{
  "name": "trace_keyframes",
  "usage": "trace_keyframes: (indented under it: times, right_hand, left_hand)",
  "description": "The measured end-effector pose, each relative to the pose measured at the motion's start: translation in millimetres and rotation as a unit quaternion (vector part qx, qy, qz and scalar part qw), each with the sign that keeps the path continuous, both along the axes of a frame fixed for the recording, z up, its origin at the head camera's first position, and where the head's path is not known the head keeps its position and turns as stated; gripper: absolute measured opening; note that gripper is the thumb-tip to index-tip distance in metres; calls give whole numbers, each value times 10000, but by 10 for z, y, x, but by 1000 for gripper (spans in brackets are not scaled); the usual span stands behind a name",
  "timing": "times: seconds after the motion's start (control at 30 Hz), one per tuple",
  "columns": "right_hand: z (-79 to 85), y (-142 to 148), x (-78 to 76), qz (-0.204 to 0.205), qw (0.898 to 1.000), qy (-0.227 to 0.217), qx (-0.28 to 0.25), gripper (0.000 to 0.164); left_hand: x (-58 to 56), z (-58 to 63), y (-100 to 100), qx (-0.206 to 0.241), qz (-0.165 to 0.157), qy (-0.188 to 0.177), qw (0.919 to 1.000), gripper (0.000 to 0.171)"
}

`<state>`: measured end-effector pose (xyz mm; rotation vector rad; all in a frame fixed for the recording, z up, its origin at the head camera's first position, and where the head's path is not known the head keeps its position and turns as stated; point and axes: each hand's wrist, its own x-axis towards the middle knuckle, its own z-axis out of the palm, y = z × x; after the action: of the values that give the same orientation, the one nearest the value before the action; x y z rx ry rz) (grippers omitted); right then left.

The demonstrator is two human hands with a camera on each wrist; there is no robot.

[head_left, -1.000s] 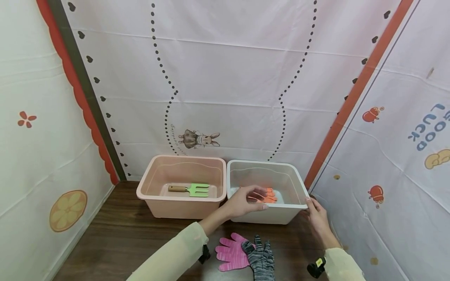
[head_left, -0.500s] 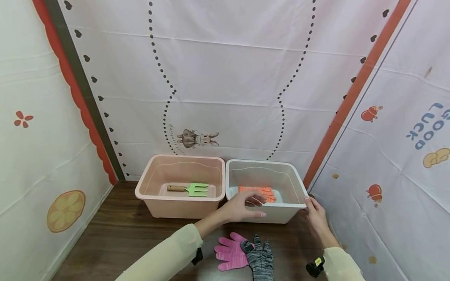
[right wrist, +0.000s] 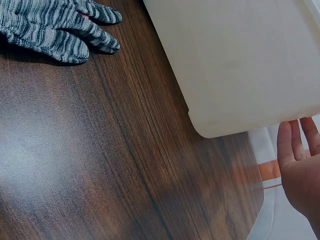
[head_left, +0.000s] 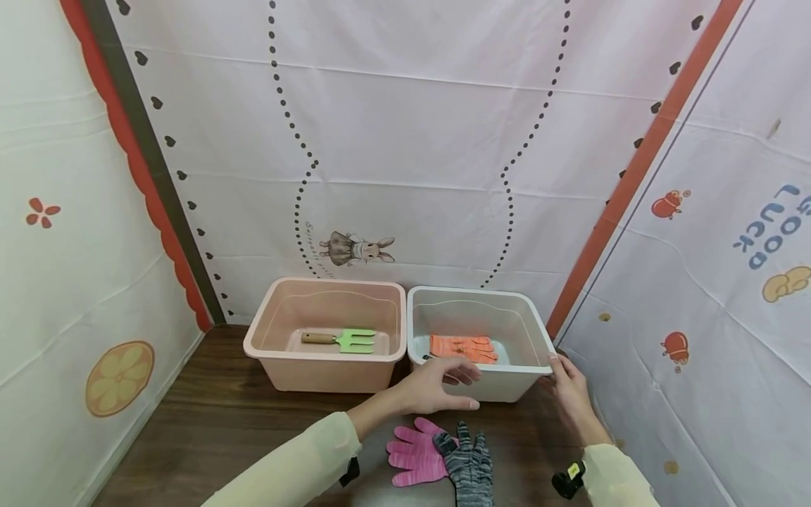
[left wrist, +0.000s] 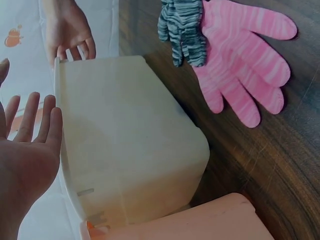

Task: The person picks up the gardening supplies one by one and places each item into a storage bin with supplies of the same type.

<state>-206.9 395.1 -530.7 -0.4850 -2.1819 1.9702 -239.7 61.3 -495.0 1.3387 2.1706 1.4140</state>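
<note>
The white plastic bin (head_left: 472, 384) holds orange gloves (head_left: 464, 348) lying flat on its floor. At its front right corner my right hand (head_left: 572, 394) grips the rim, thumb on top and fingers beneath. My left hand (head_left: 434, 386) is in front of the bin's near wall, fingers and thumb spread apart with nothing between them. On the table closer to me lie a pink glove (head_left: 415, 454) and a grey-black striped glove (head_left: 471, 468), the striped one overlapping the pink. In the left wrist view the bin's outer wall (left wrist: 125, 125) shows beside the left fingers.
Left of the white bin stands a pink bin (head_left: 326, 374) with a green hand fork (head_left: 351, 341) with a wooden handle inside. Both bins are close to the back cloth wall (head_left: 405, 141). A side wall (head_left: 697, 338) rises close to my right hand. The table (head_left: 209, 422) is dark wood.
My left hand has drawn back from over the white bin toward me, uncovering the orange gloves. My right hand keeps its hold on the rim.
</note>
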Motion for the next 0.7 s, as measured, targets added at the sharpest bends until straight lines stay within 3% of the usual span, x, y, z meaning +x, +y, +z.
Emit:
trace_keyframes:
  times: [0.43,0.7]
  right_hand:
    - [8,-8,1,-77,9996,-99,-238,67]
    - [-24,15,-35,-76,9997,-38,-217,68]
  left_hand:
    - [51,-207,40,-406,-439,84,9982,46]
    - [163,-395,42,-658,-638,150,9957,46]
